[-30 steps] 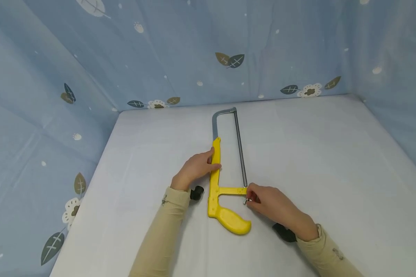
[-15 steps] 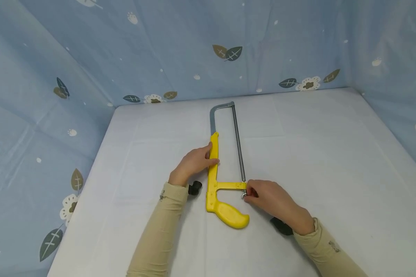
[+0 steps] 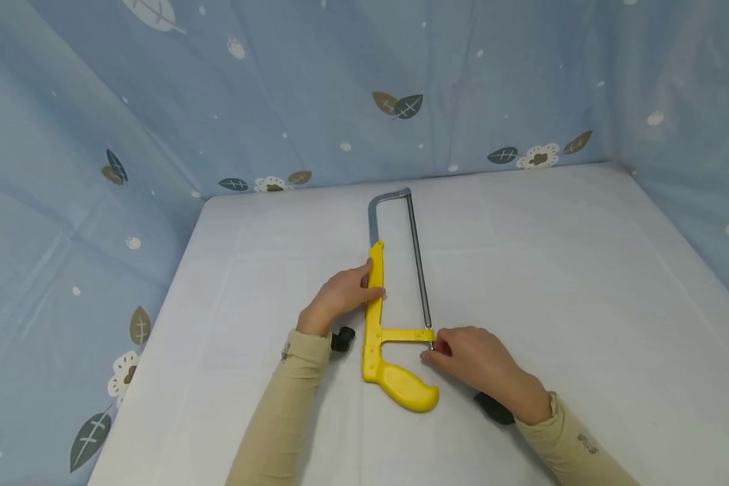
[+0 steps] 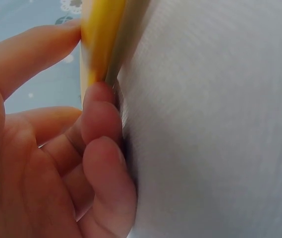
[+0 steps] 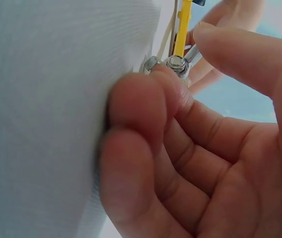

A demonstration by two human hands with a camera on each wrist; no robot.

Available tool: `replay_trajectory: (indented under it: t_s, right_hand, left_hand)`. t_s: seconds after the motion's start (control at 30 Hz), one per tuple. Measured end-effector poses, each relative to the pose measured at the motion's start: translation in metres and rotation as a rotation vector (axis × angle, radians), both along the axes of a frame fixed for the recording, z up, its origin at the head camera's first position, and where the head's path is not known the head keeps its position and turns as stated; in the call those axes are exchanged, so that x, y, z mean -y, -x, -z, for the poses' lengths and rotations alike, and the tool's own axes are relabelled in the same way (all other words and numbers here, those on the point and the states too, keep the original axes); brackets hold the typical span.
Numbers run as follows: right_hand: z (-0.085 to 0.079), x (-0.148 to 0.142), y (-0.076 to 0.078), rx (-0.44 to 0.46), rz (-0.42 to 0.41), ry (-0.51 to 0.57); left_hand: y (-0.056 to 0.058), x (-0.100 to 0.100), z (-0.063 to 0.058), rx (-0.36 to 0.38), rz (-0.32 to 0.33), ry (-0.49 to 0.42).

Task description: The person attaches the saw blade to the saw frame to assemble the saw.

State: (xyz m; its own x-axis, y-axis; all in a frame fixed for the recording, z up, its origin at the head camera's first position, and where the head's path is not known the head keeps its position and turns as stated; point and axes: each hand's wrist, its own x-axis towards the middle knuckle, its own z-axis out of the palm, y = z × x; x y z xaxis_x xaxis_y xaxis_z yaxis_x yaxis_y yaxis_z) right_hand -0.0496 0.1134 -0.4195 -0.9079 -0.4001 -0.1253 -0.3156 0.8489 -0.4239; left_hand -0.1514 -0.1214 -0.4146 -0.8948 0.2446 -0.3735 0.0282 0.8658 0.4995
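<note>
A hacksaw [image 3: 374,290] with a yellow frame and handle lies flat on the white tabletop, its grey front bow pointing away from me. Its blade [image 3: 418,263] runs along the right side. My left hand [image 3: 342,291] grips the yellow frame bar between thumb and fingers; the left wrist view shows the fingers curled under its edge. At the near end of the blade, my right hand [image 3: 480,361] pinches a metal wing nut [image 5: 176,63], with the thumb against one wing and bent fingers by the other. In the head view the fingertips mostly hide that nut.
The white-covered table [image 3: 553,270] extends widely around the saw. Blue patterned cloth [image 3: 316,88] hangs behind it and along both sides. Black wrist-camera pieces [image 3: 343,339] sit beneath both wrists.
My right thumb has moved left across the wing nut, which shows less in the head view now. The left hand stays on the frame, and the saw lies in place.
</note>
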Motion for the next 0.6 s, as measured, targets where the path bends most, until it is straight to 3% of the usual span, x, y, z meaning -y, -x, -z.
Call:
replay_trajectory:
  t_s: [0.27,0.6]
  right_hand:
    - [-0.0034,-0.0018,-0.0009,0.037,0.003,0.029]
    - [-0.0065,-0.0078,-0.0002,0.171,-0.004,0.114]
  left_hand:
    - [-0.0019,0.0001,-0.0011,-0.002,0.000,-0.005]
    - [-0.0043,0.0009,-0.0003,0.001,0.007,-0.021]
